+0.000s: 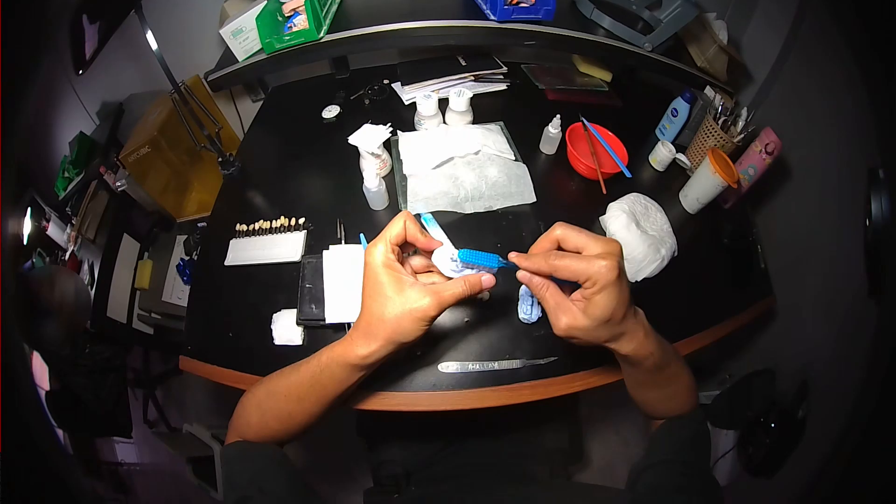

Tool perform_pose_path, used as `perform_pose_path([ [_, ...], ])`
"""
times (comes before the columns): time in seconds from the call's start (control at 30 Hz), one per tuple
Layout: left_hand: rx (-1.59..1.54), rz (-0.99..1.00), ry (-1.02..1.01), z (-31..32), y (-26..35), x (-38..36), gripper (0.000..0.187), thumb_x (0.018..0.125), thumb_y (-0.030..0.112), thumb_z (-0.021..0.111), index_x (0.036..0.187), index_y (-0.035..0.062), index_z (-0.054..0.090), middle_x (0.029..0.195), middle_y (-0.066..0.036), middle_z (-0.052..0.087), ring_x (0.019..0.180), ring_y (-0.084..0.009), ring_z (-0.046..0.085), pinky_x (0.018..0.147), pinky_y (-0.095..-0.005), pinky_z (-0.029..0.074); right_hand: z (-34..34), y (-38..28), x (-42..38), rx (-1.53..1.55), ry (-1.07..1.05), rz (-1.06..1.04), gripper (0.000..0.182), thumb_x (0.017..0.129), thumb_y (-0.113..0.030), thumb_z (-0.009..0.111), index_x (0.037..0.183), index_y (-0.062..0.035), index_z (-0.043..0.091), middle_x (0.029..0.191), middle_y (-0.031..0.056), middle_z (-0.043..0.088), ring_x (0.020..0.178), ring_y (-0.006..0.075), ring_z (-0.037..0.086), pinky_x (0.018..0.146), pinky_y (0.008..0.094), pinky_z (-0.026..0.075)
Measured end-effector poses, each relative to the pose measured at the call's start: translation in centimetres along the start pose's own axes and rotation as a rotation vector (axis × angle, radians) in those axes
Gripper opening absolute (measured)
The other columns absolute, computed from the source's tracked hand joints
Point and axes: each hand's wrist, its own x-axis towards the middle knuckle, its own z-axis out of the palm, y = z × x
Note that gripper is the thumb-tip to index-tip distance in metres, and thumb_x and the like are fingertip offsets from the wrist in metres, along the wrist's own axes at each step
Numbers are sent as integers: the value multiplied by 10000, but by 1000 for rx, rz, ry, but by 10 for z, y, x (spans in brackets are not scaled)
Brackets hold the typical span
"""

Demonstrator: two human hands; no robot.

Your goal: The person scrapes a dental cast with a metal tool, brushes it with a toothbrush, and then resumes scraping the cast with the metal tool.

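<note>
My left hand (pixel 401 285) is closed around a whitish, lumpy piece (pixel 448 261), pinched between thumb and fingers. A blue-and-white strip (pixel 432 227) rises beside its fingertips. My right hand (pixel 581 282) grips the thin end of a blue brush (pixel 479 259) between thumb and fingertips. The brush's textured head lies over the whitish piece, right by my left thumb. Below my right fingers, a light blue molded block (pixel 529 305) rests on the black table. Nearer the front edge lies a silver scalpel (pixel 495 366).
White sheets (pixel 471 177) lie beyond my hands, with small bottles (pixel 375 191) on their left. To the right are a red bowl (pixel 595 151) holding brushes, crumpled white paper (pixel 639 235) and an orange-lidded cup (pixel 709 182). A tooth shade guide (pixel 266 247) lies left.
</note>
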Motion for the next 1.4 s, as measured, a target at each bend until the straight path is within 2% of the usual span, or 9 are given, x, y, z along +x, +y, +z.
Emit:
perform_pose_path([
  [0.17,17,-21,-11,0,-1,1,549,794,-79,871,976,55,370,848,-163,711,834,-216,770,687,-267,635,-6,2,1,-7,35,11,201,786,100,756,979,54,788,789,104,671,642,164,663,533,277,480],
  [0.23,14,9,2,2,0,0,550,793,-83,870,979,53,371,856,-167,708,838,-217,770,693,-273,639,1,-3,-1,61,-18,9,179,791,95,762,964,54,786,793,110,673,636,172,663,541,283,483],
  [0.33,-63,-34,-27,-1,-7,1,517,796,-104,855,1029,23,411,981,-208,698,898,-234,767,752,-295,657,0,-4,0,-60,26,30,162,798,90,755,954,58,783,791,113,672,629,183,662,543,288,484],
  [0.43,-147,-33,-72,3,0,-2,508,801,-122,837,1128,-15,463,1120,-233,666,989,-256,754,837,-329,662,-10,7,1,-66,113,33,161,805,86,734,958,59,777,779,140,685,645,204,680,551,296,494],
  [0.47,-139,-52,-140,-2,-2,-2,559,800,-145,819,1247,-42,499,1209,-233,631,1083,-271,728,928,-368,646,-12,7,3,-55,124,43,154,804,77,733,950,59,776,783,144,691,653,206,686,554,292,497],
  [0.67,-227,-85,-202,-3,-1,-1,636,818,-156,786,1382,-40,516,1246,-238,661,1112,-256,719,976,-358,619,-17,5,5,-66,161,36,145,796,52,737,936,56,775,793,148,704,668,210,695,572,286,509],
  [1.07,-236,-131,-242,-3,2,-2,636,848,-109,786,1426,-55,526,1256,-223,692,1092,-213,727,943,-313,615,-14,2,5,-51,148,0,157,802,54,743,956,49,776,807,148,709,691,205,701,590,289,520],
  [1.4,-234,-153,-201,-5,-1,-2,604,843,-84,813,1388,-81,552,1181,-186,706,991,-163,726,876,-286,622,-15,1,7,-50,170,-1,195,810,74,735,996,44,783,807,128,708,673,182,681,575,274,506],
])
